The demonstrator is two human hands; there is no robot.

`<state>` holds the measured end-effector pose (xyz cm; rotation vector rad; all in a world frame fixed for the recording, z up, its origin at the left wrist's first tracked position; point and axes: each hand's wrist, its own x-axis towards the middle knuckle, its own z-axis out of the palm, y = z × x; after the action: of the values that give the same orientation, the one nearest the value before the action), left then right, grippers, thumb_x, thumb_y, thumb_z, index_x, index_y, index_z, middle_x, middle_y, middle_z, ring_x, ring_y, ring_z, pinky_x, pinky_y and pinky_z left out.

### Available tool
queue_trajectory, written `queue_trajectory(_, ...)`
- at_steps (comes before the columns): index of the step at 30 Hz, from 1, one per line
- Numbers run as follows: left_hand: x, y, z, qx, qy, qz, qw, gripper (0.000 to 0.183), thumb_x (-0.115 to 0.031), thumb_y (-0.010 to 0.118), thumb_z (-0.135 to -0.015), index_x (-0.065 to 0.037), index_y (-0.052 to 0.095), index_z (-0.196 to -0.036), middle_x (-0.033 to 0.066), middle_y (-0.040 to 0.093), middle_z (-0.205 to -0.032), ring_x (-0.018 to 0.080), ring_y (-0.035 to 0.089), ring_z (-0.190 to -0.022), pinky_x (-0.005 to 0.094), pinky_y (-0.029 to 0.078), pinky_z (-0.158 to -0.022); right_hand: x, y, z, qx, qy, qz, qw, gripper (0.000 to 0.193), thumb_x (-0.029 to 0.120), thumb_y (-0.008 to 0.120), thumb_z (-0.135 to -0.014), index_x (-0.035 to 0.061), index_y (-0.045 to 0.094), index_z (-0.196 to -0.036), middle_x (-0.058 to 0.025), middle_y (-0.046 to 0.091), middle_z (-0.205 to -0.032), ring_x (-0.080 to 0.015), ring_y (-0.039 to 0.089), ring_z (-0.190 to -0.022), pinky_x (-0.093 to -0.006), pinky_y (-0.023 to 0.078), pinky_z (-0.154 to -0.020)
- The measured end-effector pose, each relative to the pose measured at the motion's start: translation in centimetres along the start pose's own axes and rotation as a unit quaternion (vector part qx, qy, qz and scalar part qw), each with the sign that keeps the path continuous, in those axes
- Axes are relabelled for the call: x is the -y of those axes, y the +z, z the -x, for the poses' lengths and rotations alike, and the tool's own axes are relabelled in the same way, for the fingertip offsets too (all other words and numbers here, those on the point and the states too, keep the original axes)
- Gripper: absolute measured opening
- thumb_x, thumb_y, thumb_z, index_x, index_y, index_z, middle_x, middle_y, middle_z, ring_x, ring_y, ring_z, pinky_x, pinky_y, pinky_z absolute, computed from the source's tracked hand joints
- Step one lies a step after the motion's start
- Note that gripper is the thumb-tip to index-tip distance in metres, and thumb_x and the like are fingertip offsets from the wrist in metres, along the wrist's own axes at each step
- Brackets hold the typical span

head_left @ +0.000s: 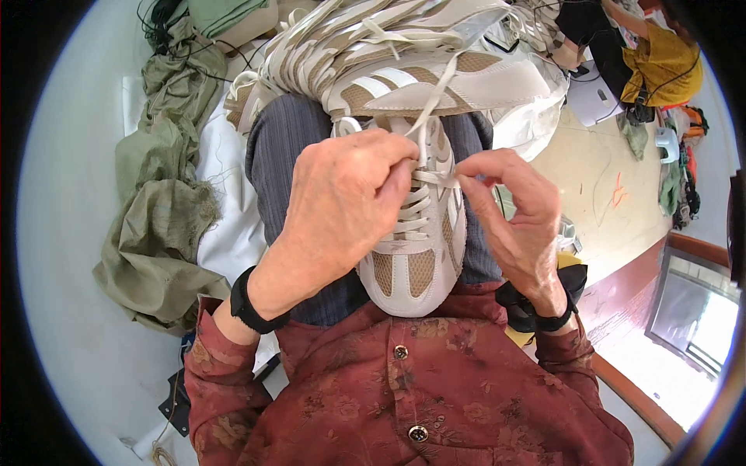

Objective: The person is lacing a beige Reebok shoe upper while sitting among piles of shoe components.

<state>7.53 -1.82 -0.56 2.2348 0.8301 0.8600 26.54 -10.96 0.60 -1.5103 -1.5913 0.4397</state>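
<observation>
A white and beige sneaker (409, 289) rests on my lap between my knees, its toe pointing toward my body. Flat cream shoelaces (413, 211) cross its front in several rows. Over the left side of the lacing, my left hand (342, 198) is closed, thumb against bent fingers, pinching the lace near the tongue. At the sneaker's right edge my right hand (519, 213) pinches a stretch of lace between thumb and forefinger. A loose lace strand (440, 92) rises from the sneaker's top across another shoe behind it.
Similar sneakers (458, 89) lie packed in a row just beyond my knees. Crumpled green cloth (159, 225) and white fabric (225, 202) lie on the left. To the right, a beige surface (598, 167) carries loose threads. A person in a mustard garment (664, 66) is at the upper right.
</observation>
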Motion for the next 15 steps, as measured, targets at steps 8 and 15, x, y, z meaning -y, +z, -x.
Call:
queue_trajectory(8,-0.8,-0.1,-1.0,0.102,-0.100,0.030,0.989,0.019,-0.001,0.067,-0.082,0.000,0.073,-0.099,0.0058,0.057,-0.058,0.0080,0.052,-0.049,0.0254,0.042,-0.049,-1.7,0.8,1.0,0.028,0.113,-0.139,0.983,0.008,0.006,0.071,-0.089,0.0000,0.070,-0.093,-0.0056,0.069,-0.083,-0.0137,0.063,-0.075,-0.0279,0.049,-0.070)
queue_trajectory(15,-0.9,-0.4,-1.5,0.153,-0.048,-0.015,0.987,0.013,-0.001,0.067,-0.081,0.002,0.070,-0.094,0.0066,0.056,-0.060,0.0087,0.051,-0.049,0.0262,0.041,-0.049,-2.7,2.3,2.2,0.003,0.183,-0.276,0.944,0.007,0.007,0.074,-0.089,0.0010,0.070,-0.089,-0.0005,0.068,-0.079,-0.0069,0.059,-0.072,-0.0242,0.047,-0.066)
